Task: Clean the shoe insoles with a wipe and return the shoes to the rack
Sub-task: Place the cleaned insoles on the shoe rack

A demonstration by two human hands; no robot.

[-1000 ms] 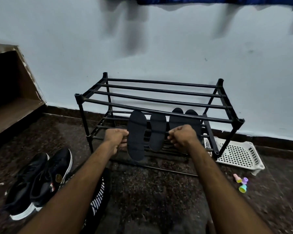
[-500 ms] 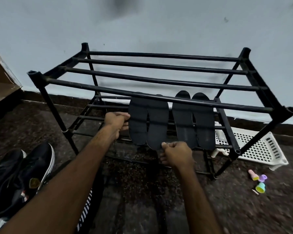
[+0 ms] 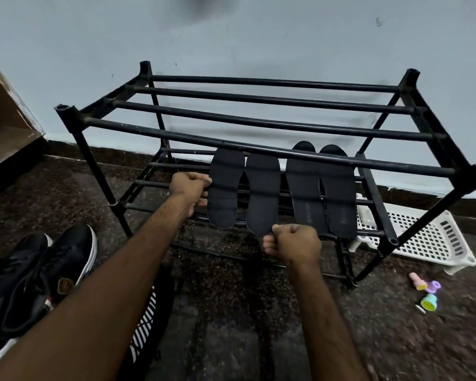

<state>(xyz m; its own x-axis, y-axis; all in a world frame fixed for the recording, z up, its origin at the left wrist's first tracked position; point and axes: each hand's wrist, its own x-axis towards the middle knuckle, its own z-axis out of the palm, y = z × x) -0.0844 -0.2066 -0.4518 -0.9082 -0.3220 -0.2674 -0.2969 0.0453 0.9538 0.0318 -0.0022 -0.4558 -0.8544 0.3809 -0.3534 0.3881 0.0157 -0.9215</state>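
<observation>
- Left grip (image 3: 188,188): fingers curled on the leftmost insole's (image 3: 226,188) edge.
- Right grip (image 3: 294,243): pinches the second insole's (image 3: 263,193) heel.
- Both insoles lie on the rack's (image 3: 259,125) lower bars.

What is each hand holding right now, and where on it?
Left hand pinches the leftmost insole at its left edge, mid-length. Right hand pinches the second insole at its near end.

Dim, cool light; smudged shadows on wall (image 3: 66,50); rack (image 3: 259,122) bowed by wide-angle; floor (image 3: 396,339) lower right motion-blurred.
</observation>
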